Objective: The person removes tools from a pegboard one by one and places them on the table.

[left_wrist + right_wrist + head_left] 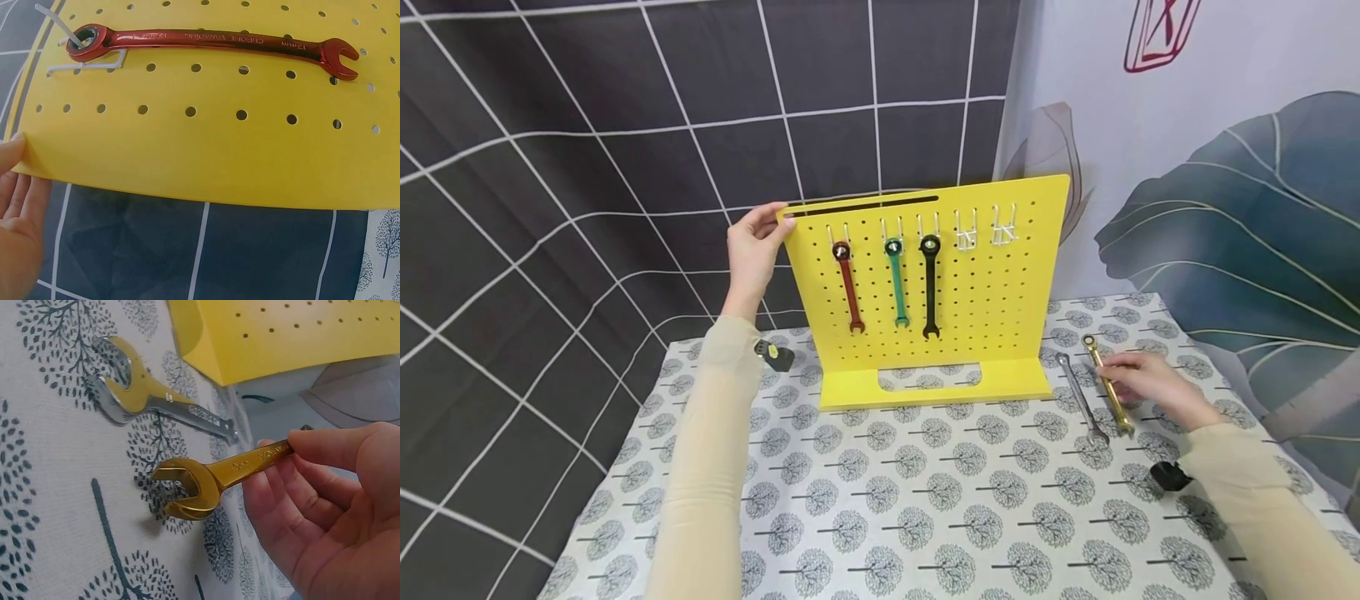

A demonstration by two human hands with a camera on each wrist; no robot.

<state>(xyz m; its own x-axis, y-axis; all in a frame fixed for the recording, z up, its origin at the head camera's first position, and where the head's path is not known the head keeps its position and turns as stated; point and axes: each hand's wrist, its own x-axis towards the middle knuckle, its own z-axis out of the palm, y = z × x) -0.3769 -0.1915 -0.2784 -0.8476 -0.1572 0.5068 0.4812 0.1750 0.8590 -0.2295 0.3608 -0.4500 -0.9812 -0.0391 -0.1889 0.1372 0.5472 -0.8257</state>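
Observation:
My left hand [756, 250] grips the top left corner of a yellow pegboard [992, 325], thumb in front and fingers behind. Red [849, 292], green [898, 287] and black [931, 292] combination wrenches hang by their ring ends from white hooks on the board. In the left wrist view the red wrench [219, 39] is marked 13mm. Right of the board, my right hand [1146, 385] pinches a gold combination wrench [194, 487] by its shaft between thumb and fingers, its open end pointing away from the palm. Beside it a silver wrench [1081, 398] lies on the tablecloth.
Two white hooks [966, 232] at the board's upper right bear no wrench. A white tablecloth [865, 508] with tree prints covers the table. Dark tiled cloth [700, 158] hangs behind and to the left; a leaf-patterned curtain [1247, 192] hangs at the right.

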